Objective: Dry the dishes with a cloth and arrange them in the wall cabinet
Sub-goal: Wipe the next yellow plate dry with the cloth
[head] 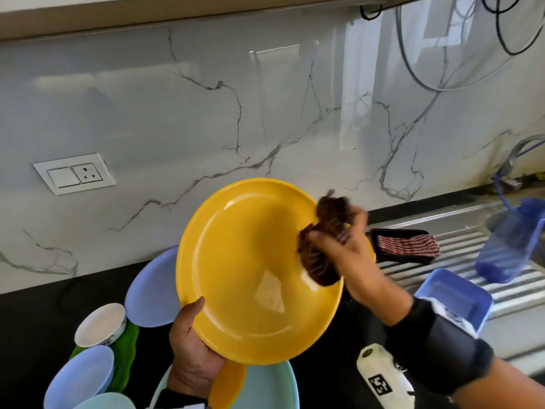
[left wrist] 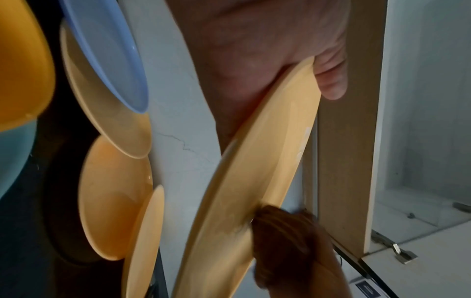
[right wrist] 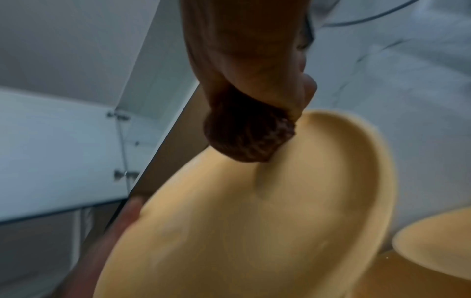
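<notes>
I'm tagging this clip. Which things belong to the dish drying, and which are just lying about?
In the job:
- yellow plate, gripped by left hand
- brown cloth, gripped by right hand
- lilac plate, white bowl, waiting

Lying about:
- striped cloth in black tray
- blue tub
- wall socket

**Plate under the cloth**

A glossy yellow plate (head: 253, 273) is held tilted above the counter, face toward the camera. A bunched dark brown cloth (head: 321, 246) presses on its inner face at the 3 o'clock rim
</notes>
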Motion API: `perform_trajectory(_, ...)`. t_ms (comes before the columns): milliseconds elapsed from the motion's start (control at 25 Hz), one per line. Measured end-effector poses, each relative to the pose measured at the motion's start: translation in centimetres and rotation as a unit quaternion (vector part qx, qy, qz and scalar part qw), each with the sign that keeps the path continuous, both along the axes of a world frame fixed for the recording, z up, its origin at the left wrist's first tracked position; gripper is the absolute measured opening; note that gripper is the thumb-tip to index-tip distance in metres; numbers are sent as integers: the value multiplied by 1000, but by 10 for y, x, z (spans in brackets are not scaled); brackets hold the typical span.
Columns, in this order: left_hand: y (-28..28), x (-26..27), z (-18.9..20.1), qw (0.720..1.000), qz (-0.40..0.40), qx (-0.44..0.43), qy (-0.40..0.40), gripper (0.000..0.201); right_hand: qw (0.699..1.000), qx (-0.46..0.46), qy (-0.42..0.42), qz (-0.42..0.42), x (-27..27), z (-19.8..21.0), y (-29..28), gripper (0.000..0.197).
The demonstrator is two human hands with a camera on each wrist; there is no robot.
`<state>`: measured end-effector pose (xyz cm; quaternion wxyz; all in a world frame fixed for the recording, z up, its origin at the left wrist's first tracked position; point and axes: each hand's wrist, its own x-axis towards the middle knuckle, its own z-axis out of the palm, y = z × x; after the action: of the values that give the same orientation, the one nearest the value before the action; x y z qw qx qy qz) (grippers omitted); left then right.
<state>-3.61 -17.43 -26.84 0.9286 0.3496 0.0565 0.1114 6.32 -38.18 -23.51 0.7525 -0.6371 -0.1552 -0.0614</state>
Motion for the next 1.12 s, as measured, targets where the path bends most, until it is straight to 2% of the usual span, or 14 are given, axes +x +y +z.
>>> perform_trajectory(40, -5, 1, 0, 1000, -16, -4, -7, 74, 980, -173, -95, -23, -1, -12, 11, 58)
perform_trajectory(80, -8, 2, -1, 1000, -25, -5, -14, 79, 927, -317, -192, -66, 0, -28, 18, 48)
perform_trajectory(120, -8, 4, -1, 999, -27, -6, -22, 82, 864, -410, -273, -106, 3, -43, 21, 42)
perform_trajectory(160, -7, 4, -2, 999, -28, -9, -27, 83, 819, -470, -304, -127, 6, -56, 19, 42)
perform_trajectory(200, -4, 6, -5, 999, -23, -10, -28, 83, 797, -503, -303, -140, 8, -63, 14, 45)
perform_trajectory(320, 0, 7, -1, 999, -41, -8, -32, 81, 815, -527, -207, -124, 10, -72, -4, 75)
perform_trajectory(440, -1, 7, 4, 996, -74, -5, -52, 83, 806, -574, -145, 7, -6, -80, -13, 103)
perform_trajectory(560, 3, 18, -4, 993, -102, -26, -44, 77, 777, -557, -285, 68, -26, -84, -9, 88)
perform_trajectory(640, -2, 17, -3, 982, -144, -106, -60, 65, 738, -542, -388, 108, -35, -87, 3, 74)
perform_trajectory(680, -5, 14, -7, 979, -172, -103, -45, 64, 713, -537, -432, 128, -36, -85, 11, 68)
perform_trajectory(800, -5, 17, -4, 981, -187, 40, -14, 82, 649, -502, -553, 146, -24, -65, 26, 50)
perform_trajectory(880, -7, 17, 3, 977, -193, 80, -34, 86, 619, -467, -622, 109, -7, -48, 33, 42)
perform_trajectory(1040, -7, 21, 14, 982, -123, 132, -58, 72, 613, -435, -658, 49, 21, -19, 43, 34)
perform_trajectory(1120, -6, 23, 12, 984, -109, 125, -60, 74, 640, -450, -622, 29, 35, -5, 40, 39)
